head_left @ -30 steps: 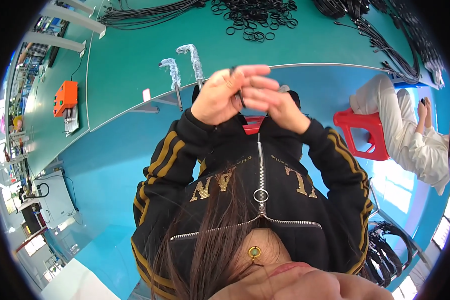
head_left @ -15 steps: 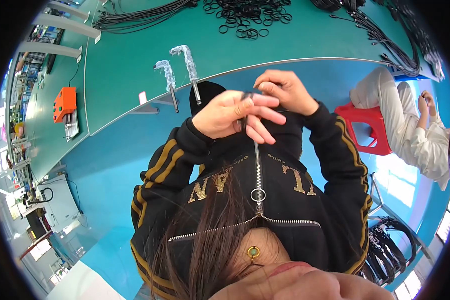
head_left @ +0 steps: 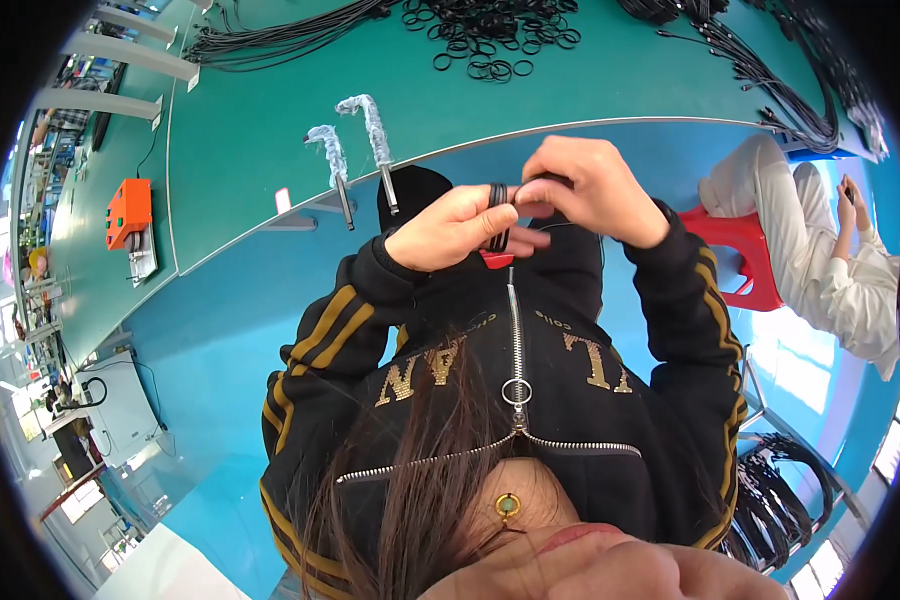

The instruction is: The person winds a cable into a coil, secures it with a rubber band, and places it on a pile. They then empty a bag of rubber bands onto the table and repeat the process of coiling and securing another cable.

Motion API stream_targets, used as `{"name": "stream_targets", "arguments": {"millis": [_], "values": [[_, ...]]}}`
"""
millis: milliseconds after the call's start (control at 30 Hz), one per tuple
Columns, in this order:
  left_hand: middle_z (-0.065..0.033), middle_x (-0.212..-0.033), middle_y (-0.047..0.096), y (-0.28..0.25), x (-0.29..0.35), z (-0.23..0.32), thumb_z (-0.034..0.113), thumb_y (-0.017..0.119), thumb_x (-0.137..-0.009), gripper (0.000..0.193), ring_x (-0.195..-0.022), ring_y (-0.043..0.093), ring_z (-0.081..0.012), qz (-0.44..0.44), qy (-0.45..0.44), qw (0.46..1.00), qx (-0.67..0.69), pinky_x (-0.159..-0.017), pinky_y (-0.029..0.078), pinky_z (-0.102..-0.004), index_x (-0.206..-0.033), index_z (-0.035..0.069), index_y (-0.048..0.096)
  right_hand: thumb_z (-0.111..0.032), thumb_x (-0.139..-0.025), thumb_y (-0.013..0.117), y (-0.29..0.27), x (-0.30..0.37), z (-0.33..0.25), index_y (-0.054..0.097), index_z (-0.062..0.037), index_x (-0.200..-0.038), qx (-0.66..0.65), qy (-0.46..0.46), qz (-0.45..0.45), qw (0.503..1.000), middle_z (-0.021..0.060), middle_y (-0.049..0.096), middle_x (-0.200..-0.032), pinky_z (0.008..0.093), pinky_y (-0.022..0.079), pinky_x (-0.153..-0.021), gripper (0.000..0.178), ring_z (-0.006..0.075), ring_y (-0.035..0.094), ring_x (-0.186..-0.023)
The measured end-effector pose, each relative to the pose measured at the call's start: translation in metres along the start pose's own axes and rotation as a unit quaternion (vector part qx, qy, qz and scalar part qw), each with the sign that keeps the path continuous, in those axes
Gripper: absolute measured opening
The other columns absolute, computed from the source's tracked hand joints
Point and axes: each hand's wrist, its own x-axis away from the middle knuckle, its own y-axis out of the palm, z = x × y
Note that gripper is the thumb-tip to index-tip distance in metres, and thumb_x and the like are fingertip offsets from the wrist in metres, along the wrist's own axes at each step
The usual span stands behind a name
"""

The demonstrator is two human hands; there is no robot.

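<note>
Black cable coil [head_left: 497, 215], a small bundle of thin cord wound into tight loops, stands upright in front of the person's chest, held between both hands just off the near edge of the green surface [head_left: 270, 150]. Its loops show as narrow dark bands lying side by side. The left hand [head_left: 457, 228] has its fingers clenched around the coil's middle, while the right hand [head_left: 592, 190] pinches the top of the coil with closed fingers, the two hands touching. Behind the hands lies the black zipped jacket [head_left: 515, 370] with gold stripes. Two wrapped metal pegs [head_left: 355, 150] rise at the surface edge just left of the hands. Farther off on the surface lie a heap of black rings [head_left: 490, 30] and long cable bundles [head_left: 270, 40]. A red stool [head_left: 740, 255] stands at the right.
</note>
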Motion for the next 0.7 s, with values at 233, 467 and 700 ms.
{"name": "stream_targets", "arguments": {"millis": [233,467,700], "values": [[-0.0235,-0.118,0.057,-0.025,-0.002,0.011,0.026,0.042,-0.1,0.045,-0.109,0.059,-0.0339,-0.13,-0.013,0.975,0.181,-0.09,0.052,-0.037,-0.128,-0.008,0.043,-0.009,-0.087,0.059,0.06,0.024,0.029,0.058,-0.0034,-0.106,-0.218,0.137,0.108,0.96,0.0101,0.054,-0.065,0.0303,0.045,-0.057,0.02,0.018,0.055,-0.058],[-0.0244,-0.125,0.053,-0.015,-0.007,0.034,0.024,0.043,-0.1,0.044,-0.115,0.055,-0.0349,0.078,0.179,0.959,0.203,-0.095,0.049,-0.0395,-0.129,-0.008,0.043,-0.003,-0.088,0.052,0.056,0.061,-0.01,0.051,-0.001,-0.112,-0.155,0.227,-0.079,0.958,0.0112,0.057,-0.069,0.032,0.046,-0.057,0.024,0.024,0.057,-0.06],[-0.0226,-0.136,0.044,-0.025,-0.01,0.013,0.02,0.042,-0.1,0.045,-0.123,0.048,-0.0347,0.17,0.2,0.965,-0.009,-0.103,0.041,-0.0425,-0.135,-0.007,0.036,-0.001,-0.083,0.056,0.014,0.046,-0.037,0.054,-0.0009,-0.103,-0.001,0.034,-0.06,0.998,0.0119,0.057,-0.068,0.0376,0.046,-0.055,0.02,0.0304,0.059,-0.063]]}}
